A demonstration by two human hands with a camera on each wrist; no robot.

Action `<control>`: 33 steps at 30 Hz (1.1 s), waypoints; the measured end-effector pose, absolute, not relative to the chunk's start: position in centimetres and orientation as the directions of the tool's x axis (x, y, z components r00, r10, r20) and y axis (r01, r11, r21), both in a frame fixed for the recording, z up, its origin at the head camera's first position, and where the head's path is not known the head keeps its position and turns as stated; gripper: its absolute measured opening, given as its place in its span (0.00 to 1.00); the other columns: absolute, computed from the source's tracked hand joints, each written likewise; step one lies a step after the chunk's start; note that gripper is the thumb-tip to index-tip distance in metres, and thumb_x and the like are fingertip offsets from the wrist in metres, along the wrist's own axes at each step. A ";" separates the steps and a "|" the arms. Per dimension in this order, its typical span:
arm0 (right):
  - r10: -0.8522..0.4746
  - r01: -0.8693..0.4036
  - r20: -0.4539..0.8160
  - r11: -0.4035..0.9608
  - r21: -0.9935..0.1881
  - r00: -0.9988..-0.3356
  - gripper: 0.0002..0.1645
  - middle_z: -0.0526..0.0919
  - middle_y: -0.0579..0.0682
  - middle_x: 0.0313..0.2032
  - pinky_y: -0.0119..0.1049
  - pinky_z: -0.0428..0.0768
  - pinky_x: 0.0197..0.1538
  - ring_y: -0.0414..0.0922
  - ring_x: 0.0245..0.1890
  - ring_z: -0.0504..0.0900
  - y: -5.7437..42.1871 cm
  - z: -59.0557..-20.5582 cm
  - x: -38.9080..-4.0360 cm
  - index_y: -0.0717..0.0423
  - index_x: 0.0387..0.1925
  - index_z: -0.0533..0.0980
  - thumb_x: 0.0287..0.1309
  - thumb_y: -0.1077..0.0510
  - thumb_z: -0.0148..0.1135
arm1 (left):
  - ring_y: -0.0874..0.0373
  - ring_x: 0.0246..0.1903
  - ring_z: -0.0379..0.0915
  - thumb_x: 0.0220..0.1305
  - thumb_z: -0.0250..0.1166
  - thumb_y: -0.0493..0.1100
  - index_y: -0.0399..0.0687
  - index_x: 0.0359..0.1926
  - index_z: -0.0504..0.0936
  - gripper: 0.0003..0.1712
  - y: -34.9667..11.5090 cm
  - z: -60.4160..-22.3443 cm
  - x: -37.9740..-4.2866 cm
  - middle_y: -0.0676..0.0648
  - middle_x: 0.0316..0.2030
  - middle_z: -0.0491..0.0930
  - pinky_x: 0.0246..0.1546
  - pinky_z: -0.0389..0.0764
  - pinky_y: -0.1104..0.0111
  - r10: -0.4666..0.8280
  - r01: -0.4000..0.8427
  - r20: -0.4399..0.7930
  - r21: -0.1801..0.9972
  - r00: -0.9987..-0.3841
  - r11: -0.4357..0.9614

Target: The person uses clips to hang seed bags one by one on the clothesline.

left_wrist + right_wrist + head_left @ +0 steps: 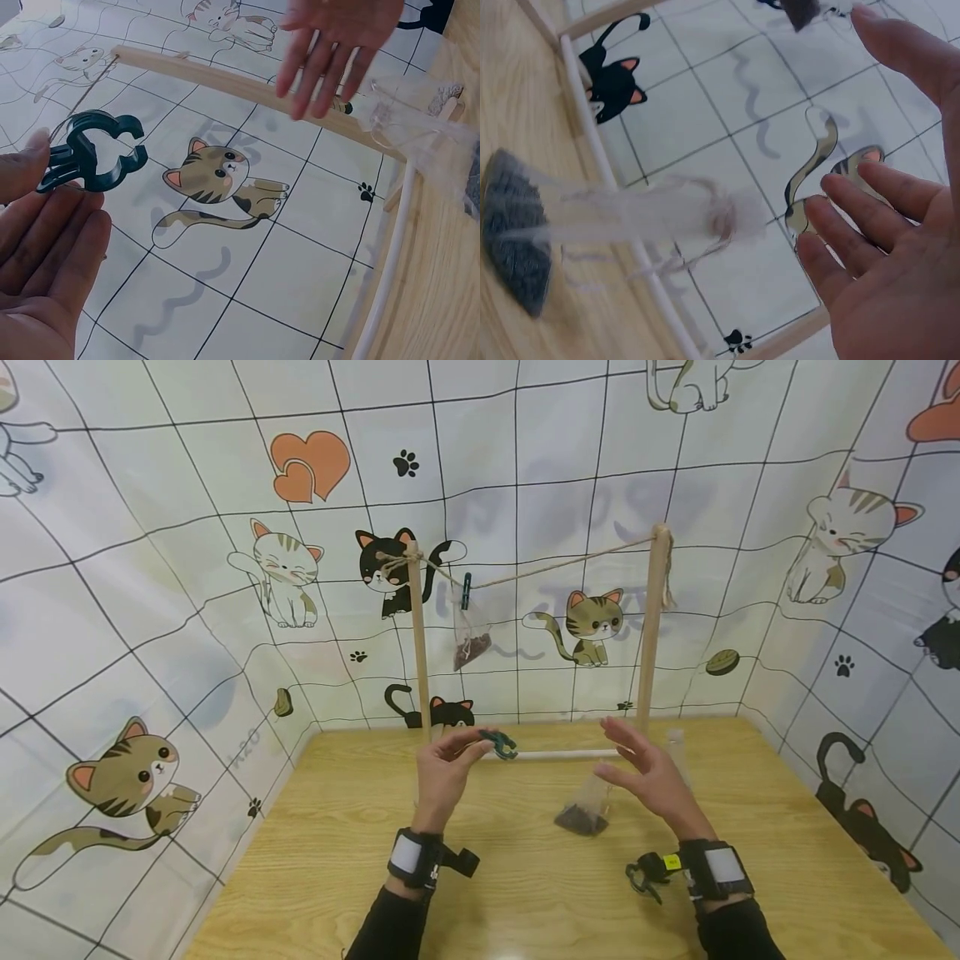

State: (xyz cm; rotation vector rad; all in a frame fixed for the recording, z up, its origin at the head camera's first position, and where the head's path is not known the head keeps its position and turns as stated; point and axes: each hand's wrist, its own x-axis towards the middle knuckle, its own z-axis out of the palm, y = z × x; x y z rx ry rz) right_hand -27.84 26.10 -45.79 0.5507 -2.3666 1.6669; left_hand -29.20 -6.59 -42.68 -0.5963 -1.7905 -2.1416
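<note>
Between thumb and fingers, my left hand (444,777) pinches a dark green clothespin (94,152) by its handles. Its rounded jaws point to the right in the left wrist view. My right hand (656,777) holds nothing, its fingers extended and thumb spread, above and beside a sheer drawstring bag (582,817) with dark contents. That bag (517,232) stands on the table, its gathered neck up, apart from the fingers. Another sheer bag (472,647) with brownish contents hangs from a twine line (562,562), held by a green clothespin (467,591).
Two wooden posts (651,631) carry the twine, with a white rod (562,754) low between them. Another dark green clothespin (647,878) lies on the wooden table (517,893) near my right wrist. A small clear container (677,747) stands behind my right hand. Cat-print cloth walls surround the table.
</note>
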 end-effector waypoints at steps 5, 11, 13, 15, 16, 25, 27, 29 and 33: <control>-0.215 -0.334 0.272 0.355 -0.873 -0.938 0.51 0.62 0.60 0.77 0.47 0.64 0.78 0.61 0.77 0.60 26.9 -47.2 -28.3 0.51 0.80 0.54 0.64 0.52 0.71 | 0.55 0.48 0.88 0.60 0.76 0.39 0.29 0.47 0.85 0.18 -7.0 -42.7 -29.4 0.33 0.50 0.87 0.56 0.85 0.65 0.042 0.452 0.470 0.866 -0.881 -0.216; -0.269 -0.240 0.135 0.409 -0.881 -0.954 0.52 0.61 0.63 0.77 0.67 0.63 0.73 0.70 0.75 0.60 27.7 -49.4 -28.9 0.54 0.80 0.55 0.63 0.47 0.71 | 0.53 0.49 0.88 0.59 0.76 0.39 0.27 0.47 0.85 0.20 -7.2 -42.6 -29.5 0.33 0.50 0.87 0.57 0.85 0.64 0.043 0.439 0.461 0.867 -0.886 -0.237; -0.280 -0.208 0.092 0.420 -0.883 -0.956 0.51 0.60 0.63 0.78 0.67 0.66 0.72 0.71 0.75 0.60 27.9 -50.0 -29.0 0.53 0.80 0.56 0.64 0.46 0.71 | 0.53 0.49 0.88 0.59 0.76 0.39 0.27 0.47 0.85 0.20 -7.3 -42.5 -29.5 0.31 0.50 0.86 0.57 0.85 0.64 0.040 0.440 0.461 0.866 -0.887 -0.236; -0.282 -0.177 0.054 0.433 -0.884 -0.958 0.51 0.60 0.64 0.77 0.67 0.68 0.71 0.71 0.74 0.61 28.0 -50.4 -29.1 0.53 0.80 0.56 0.64 0.45 0.70 | 0.53 0.49 0.88 0.59 0.76 0.39 0.27 0.46 0.85 0.20 -7.3 -42.5 -29.5 0.29 0.50 0.85 0.56 0.85 0.63 0.037 0.441 0.461 0.866 -0.886 -0.236; -0.288 -0.170 0.043 0.431 -0.886 -0.957 0.50 0.60 0.65 0.77 0.67 0.68 0.71 0.71 0.74 0.62 28.0 -50.5 -29.1 0.53 0.79 0.57 0.64 0.45 0.70 | 0.53 0.49 0.88 0.59 0.77 0.39 0.28 0.46 0.85 0.20 -7.3 -42.5 -29.4 0.30 0.50 0.85 0.56 0.85 0.64 0.035 0.439 0.459 0.868 -0.888 -0.233; -0.288 -0.097 -0.040 0.447 -0.889 -0.957 0.46 0.77 0.63 0.67 0.62 0.74 0.68 0.64 0.68 0.74 27.7 -51.5 -29.4 0.55 0.75 0.66 0.61 0.45 0.73 | 0.53 0.49 0.88 0.59 0.77 0.40 0.29 0.46 0.86 0.20 -7.4 -42.3 -29.4 0.33 0.49 0.87 0.56 0.86 0.63 0.025 0.441 0.458 0.869 -0.889 -0.227; -0.292 -0.084 -0.060 0.456 -0.886 -0.955 0.44 0.81 0.61 0.63 0.60 0.77 0.66 0.61 0.65 0.78 27.7 -51.8 -29.4 0.55 0.73 0.68 0.59 0.45 0.74 | 0.53 0.49 0.88 0.59 0.77 0.39 0.28 0.46 0.85 0.20 -7.4 -42.3 -29.4 0.33 0.49 0.87 0.56 0.86 0.63 0.027 0.439 0.457 0.868 -0.889 -0.230; -0.292 -0.073 -0.072 0.457 -0.887 -0.954 0.42 0.84 0.58 0.60 0.58 0.78 0.64 0.57 0.62 0.81 27.6 -52.1 -29.4 0.53 0.70 0.72 0.58 0.45 0.75 | 0.52 0.49 0.88 0.59 0.77 0.39 0.27 0.46 0.85 0.20 -7.4 -42.3 -29.4 0.32 0.49 0.87 0.56 0.86 0.63 0.031 0.440 0.459 0.867 -0.888 -0.234; -0.306 -0.082 -0.069 0.453 -0.888 -0.950 0.33 0.86 0.56 0.55 0.56 0.79 0.62 0.53 0.57 0.83 27.4 -52.8 -29.5 0.53 0.63 0.78 0.59 0.46 0.75 | 0.52 0.49 0.88 0.59 0.76 0.38 0.26 0.46 0.84 0.20 -7.3 -42.3 -29.3 0.29 0.50 0.85 0.56 0.85 0.64 0.036 0.442 0.463 0.864 -0.886 -0.241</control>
